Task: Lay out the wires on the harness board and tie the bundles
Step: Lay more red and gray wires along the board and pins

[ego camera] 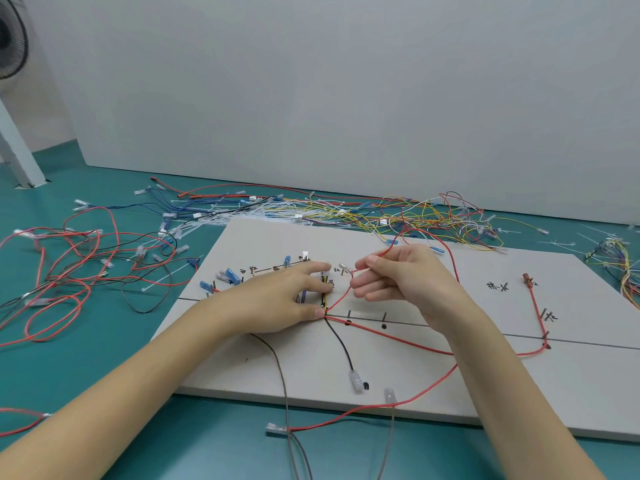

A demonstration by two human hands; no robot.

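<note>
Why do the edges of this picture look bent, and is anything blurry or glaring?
Head view: the wide-angle lens bows the wall's base and the harness board edges; lighting is even and soft, with faint shadows under the left hand and right hand; no glare; the far wire pile looks slightly soft.

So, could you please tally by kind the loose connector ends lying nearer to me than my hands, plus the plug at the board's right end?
Clear terminals: 3
Red-brown plug: 1
Total: 4
</note>
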